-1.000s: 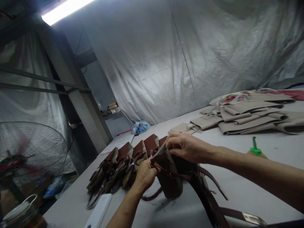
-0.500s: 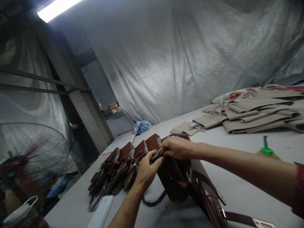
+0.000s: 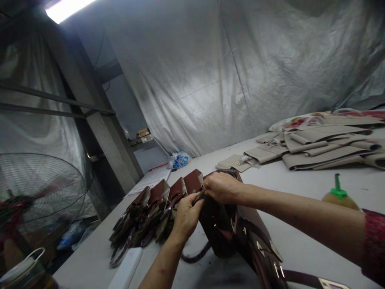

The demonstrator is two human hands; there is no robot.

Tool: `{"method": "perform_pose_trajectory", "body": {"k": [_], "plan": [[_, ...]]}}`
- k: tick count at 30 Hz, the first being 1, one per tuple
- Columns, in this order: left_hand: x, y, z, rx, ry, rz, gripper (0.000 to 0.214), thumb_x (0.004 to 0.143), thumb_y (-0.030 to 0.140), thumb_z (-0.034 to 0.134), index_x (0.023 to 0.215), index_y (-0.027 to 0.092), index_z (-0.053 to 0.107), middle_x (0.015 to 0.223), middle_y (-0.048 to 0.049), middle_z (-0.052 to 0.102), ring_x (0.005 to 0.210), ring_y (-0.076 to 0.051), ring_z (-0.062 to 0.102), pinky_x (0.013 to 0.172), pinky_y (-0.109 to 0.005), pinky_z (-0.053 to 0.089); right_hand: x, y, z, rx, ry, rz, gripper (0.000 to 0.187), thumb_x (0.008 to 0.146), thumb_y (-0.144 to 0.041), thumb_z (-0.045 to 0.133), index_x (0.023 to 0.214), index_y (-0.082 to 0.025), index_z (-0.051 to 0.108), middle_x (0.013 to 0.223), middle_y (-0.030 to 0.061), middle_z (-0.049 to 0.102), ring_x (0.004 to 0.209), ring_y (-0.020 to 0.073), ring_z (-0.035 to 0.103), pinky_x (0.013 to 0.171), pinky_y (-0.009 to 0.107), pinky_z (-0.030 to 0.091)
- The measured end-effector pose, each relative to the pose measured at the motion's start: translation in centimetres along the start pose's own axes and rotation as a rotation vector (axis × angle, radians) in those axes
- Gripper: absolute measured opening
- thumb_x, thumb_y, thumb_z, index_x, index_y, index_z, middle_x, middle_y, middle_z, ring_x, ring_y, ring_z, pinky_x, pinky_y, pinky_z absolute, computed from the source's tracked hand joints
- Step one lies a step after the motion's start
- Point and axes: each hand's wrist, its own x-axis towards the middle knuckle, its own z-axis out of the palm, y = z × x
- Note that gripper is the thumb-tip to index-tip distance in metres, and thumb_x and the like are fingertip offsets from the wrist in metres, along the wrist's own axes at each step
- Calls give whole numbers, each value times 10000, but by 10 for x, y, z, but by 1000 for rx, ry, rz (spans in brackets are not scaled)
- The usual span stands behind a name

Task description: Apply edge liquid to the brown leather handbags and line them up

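A dark brown handbag [image 3: 216,228] with straps and gold-coloured metal fittings stands on the white table in front of me. My left hand [image 3: 187,214] pinches the bag's upper edge between thumb and fingers. Close beside it, my right hand [image 3: 221,187] is closed on the same edge, its fingertips partly hidden. A belt-like strap [image 3: 300,277] with a metal end runs off the bag to the lower right. Left of my hands, several brown bag pieces [image 3: 158,192] lie overlapped in a row, with dark straps below them.
Beige cut pieces [image 3: 327,146] are piled at the back right. A round bottle with a green nozzle [image 3: 339,196] stands near my right forearm. A white bar-shaped object [image 3: 126,268], a lidded jar [image 3: 28,273] and a fan [image 3: 42,196] are on the left; a plastic bag [image 3: 179,159] lies behind.
Both hands keep hold of the bag's edge and have shifted only slightly. My right forearm sits a little lower and further left, showing more of the green-nozzled bottle.
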Motion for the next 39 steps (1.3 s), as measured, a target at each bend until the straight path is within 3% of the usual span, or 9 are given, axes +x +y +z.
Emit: {"method": "perform_pose_trajectory", "body": {"k": [13, 17, 21, 26, 32, 39], "plan": [[0, 3, 4, 22, 17, 26, 322, 859, 287, 582, 1104, 170, 756, 934, -44, 758, 903, -234, 664, 748, -280, 500, -3, -8, -2, -78, 5, 32, 273, 862, -243, 519, 911, -150, 770, 875, 182, 754, 847, 312, 736, 685, 338, 531], [7, 5, 6, 190, 115, 39, 313, 852, 379, 600, 969, 158, 789, 831, -45, 755, 802, -219, 663, 682, -269, 476, -4, -8, 0, -83, 11, 28, 280, 860, -224, 511, 942, -134, 763, 912, 200, 749, 854, 327, 730, 685, 352, 515], [10, 3, 2, 291, 212, 28, 317, 861, 378, 560, 846, 152, 782, 740, -48, 727, 728, -210, 645, 655, -275, 440, -6, 9, -5, -60, -2, -5, 234, 849, -296, 570, 940, -203, 765, 918, 134, 760, 883, 310, 721, 674, 324, 470], [3, 0, -4, 349, 228, 40, 306, 870, 381, 549, 820, 162, 758, 715, -32, 699, 715, -202, 636, 673, -275, 424, -11, 39, -18, -18, -31, 38, 154, 810, -323, 652, 898, -276, 769, 887, 42, 758, 892, 250, 703, 637, 270, 403], [-7, 7, 0, 359, 196, 60, 307, 888, 379, 528, 860, 178, 759, 743, -22, 709, 729, -195, 635, 677, -263, 415, -8, 42, -15, -15, 0, 116, 197, 818, -290, 618, 956, -233, 746, 914, 84, 745, 862, 249, 688, 640, 270, 391], [-9, 10, 5, 355, 201, 78, 301, 898, 381, 530, 815, 184, 742, 692, -2, 674, 689, -177, 604, 655, -255, 388, -3, 42, -7, -24, 30, 120, 358, 817, -219, 578, 1164, -192, 662, 950, 125, 740, 858, 266, 695, 658, 284, 409]]}}
